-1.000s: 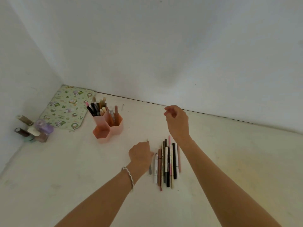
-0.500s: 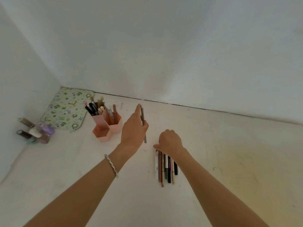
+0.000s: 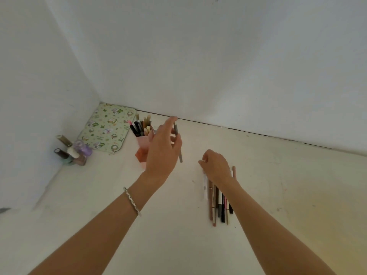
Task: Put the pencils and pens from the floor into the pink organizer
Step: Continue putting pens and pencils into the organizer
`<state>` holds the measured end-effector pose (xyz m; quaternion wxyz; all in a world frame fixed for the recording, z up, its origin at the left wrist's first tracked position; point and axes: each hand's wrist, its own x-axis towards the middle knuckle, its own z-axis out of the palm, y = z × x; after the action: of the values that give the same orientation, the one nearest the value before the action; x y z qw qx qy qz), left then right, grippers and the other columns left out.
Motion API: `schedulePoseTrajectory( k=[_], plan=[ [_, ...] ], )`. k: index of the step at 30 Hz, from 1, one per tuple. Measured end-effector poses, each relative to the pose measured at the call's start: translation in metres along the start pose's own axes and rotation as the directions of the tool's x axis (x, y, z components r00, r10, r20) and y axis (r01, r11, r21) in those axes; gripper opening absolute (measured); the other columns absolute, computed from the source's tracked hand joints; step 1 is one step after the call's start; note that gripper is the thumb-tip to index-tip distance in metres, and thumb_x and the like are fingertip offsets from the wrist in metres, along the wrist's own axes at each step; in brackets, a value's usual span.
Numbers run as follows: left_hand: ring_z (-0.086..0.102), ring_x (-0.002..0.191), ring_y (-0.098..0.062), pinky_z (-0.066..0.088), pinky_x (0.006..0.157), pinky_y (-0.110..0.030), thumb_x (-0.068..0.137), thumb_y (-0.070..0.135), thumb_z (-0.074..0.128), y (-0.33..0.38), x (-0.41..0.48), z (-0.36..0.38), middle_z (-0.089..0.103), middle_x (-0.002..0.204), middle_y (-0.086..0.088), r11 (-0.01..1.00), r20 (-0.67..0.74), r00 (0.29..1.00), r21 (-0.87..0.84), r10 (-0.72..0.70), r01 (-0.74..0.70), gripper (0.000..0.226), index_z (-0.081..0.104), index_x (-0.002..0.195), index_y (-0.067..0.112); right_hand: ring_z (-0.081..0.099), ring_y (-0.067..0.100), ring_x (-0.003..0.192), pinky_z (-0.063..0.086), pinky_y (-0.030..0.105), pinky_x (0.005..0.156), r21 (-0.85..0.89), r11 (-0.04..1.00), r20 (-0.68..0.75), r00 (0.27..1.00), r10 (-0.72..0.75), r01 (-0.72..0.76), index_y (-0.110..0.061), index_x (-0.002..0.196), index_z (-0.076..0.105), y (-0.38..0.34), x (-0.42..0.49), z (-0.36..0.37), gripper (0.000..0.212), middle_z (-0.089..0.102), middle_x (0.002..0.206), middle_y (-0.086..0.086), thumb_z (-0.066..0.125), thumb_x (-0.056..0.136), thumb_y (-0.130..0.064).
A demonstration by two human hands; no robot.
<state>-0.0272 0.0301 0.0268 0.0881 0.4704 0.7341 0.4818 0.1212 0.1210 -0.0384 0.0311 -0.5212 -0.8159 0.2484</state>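
Pencils and pens [image 3: 219, 203] are laid side by side in a row on the floor [image 3: 278, 195] at about five o'clock from the centre of the view, nearest the camera. Their far ends are covered by the right hand [image 3: 215, 165], which has been brought down onto them within the last second; its fingers are curled toward the row, but whether one is pinched cannot be told. At ten o'clock from that hand, a grey pencil [image 3: 178, 142] is pinched between thumb and fingers of the left hand [image 3: 162, 149], which has been carried up from the floor toward the pink organizer [image 3: 142, 144]. The organizer, already stocked with pens, is partly hidden behind that hand. One more piece is judged about to be dropped in, with many left. Farther off, at nine o'clock, small bottles [image 3: 73, 152] and a patterned mat [image 3: 107, 129] are seen by the wall.
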Motion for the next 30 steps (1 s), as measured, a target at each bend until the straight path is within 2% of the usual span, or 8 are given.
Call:
schedulePoseTrajectory(
  k=[5, 8, 11, 15, 18, 23, 28, 30],
  plan=[
    [0.062, 0.086, -0.004, 0.053, 0.072, -0.012, 0.097, 0.015, 0.056, -0.006, 0.043, -0.038, 0.059, 0.107, 0.003, 0.998, -0.213, 0.975, 0.019, 0.068, -0.065, 0.039, 0.044, 0.132, 0.028, 0.053, 0.012, 0.068, 0.041, 0.025, 0.066, 0.395, 0.915, -0.322, 0.945, 0.054, 0.082, -0.012, 0.088, 0.062, -0.027, 0.012, -0.046, 0.008, 0.062, 0.082, -0.003, 0.061, 0.092, -0.019],
    [0.062, 0.082, -0.011, 0.055, 0.070, -0.024, 0.096, 0.016, 0.058, -0.014, 0.048, -0.040, 0.062, 0.101, 0.002, 0.979, -0.164, 0.983, 0.196, 0.088, -0.055, 0.037, 0.044, 0.129, 0.025, 0.052, 0.006, 0.063, 0.043, 0.018, 0.061, 0.536, 0.830, -0.412, 0.905, 0.101, 0.151, -0.017, 0.086, 0.061, -0.042, 0.012, -0.065, 0.006, 0.062, 0.078, -0.005, 0.063, 0.091, -0.021],
    [0.060, 0.095, -0.023, 0.046, 0.078, -0.036, 0.090, 0.017, 0.066, -0.029, 0.042, -0.033, 0.068, 0.093, -0.001, 0.824, -0.053, 0.973, 0.543, 0.224, -0.160, 0.031, 0.057, 0.119, 0.017, 0.053, 0.003, 0.067, 0.041, 0.010, 0.061, 0.554, 0.801, -0.467, 0.882, 0.072, 0.227, -0.019, 0.086, 0.062, -0.052, 0.007, -0.072, 0.005, 0.065, 0.081, -0.007, 0.065, 0.089, -0.020],
    [0.049, 0.125, -0.031, 0.037, 0.096, -0.042, 0.090, 0.024, 0.065, -0.044, 0.039, -0.032, 0.063, 0.123, -0.008, 0.647, 0.047, 0.976, 0.742, 0.214, -0.177, 0.018, 0.073, 0.101, 0.013, 0.050, 0.002, 0.064, 0.040, 0.008, 0.062, 0.555, 0.788, -0.491, 0.870, 0.053, 0.265, -0.020, 0.085, 0.063, -0.060, 0.002, -0.072, 0.005, 0.065, 0.082, -0.009, 0.066, 0.089, -0.020],
    [0.045, 0.131, -0.031, 0.035, 0.101, -0.043, 0.092, 0.021, 0.060, -0.040, 0.043, -0.044, 0.056, 0.134, -0.010, 0.690, -0.029, 0.974, 0.710, 0.225, -0.139, 0.030, 0.066, 0.120, 0.014, 0.055, 0.000, 0.066, 0.041, 0.008, 0.064, 0.589, 0.744, -0.528, 0.847, 0.058, 0.315, -0.019, 0.086, 0.064, -0.075, 0.003, -0.069, 0.004, 0.065, 0.077, -0.014, 0.067, 0.088, -0.019],
    [0.050, 0.122, -0.030, 0.039, 0.096, -0.042, 0.085, 0.005, 0.055, -0.023, 0.050, -0.071, 0.061, 0.124, -0.008, 0.821, -0.205, 0.943, 0.561, 0.261, -0.105, 0.037, 0.062, 0.121, 0.011, 0.062, -0.002, 0.074, 0.045, 0.006, 0.068, 0.664, 0.661, -0.495, 0.868, 0.037, 0.350, -0.020, 0.088, 0.064, -0.107, 0.013, -0.045, 0.004, 0.067, 0.080, -0.014, 0.066, 0.090, -0.016],
    [0.055, 0.107, -0.029, 0.044, 0.091, -0.039, 0.080, 0.001, 0.055, -0.016, 0.028, -0.068, 0.064, 0.110, -0.008, 0.866, -0.173, 0.946, 0.472, 0.273, -0.164, 0.035, 0.063, 0.114, 0.007, 0.063, 0.004, 0.079, 0.051, 0.017, 0.074, 0.578, 0.737, -0.419, 0.902, -0.100, 0.350, -0.016, 0.092, 0.066, -0.113, 0.017, -0.007, 0.006, 0.067, 0.088, -0.007, 0.064, 0.090, -0.011],
    [0.057, 0.094, -0.022, 0.047, 0.080, -0.033, 0.081, 0.000, 0.060, -0.014, 0.014, -0.056, 0.063, 0.103, -0.006, 0.913, -0.154, 0.966, 0.384, 0.209, -0.136, 0.026, 0.063, 0.106, 0.008, 0.063, 0.009, 0.081, 0.052, 0.018, 0.074, 0.506, 0.774, -0.409, 0.896, -0.174, 0.381, -0.013, 0.094, 0.068, -0.109, 0.016, 0.000, 0.007, 0.066, 0.094, -0.008, 0.064, 0.090, -0.010]
  ],
)
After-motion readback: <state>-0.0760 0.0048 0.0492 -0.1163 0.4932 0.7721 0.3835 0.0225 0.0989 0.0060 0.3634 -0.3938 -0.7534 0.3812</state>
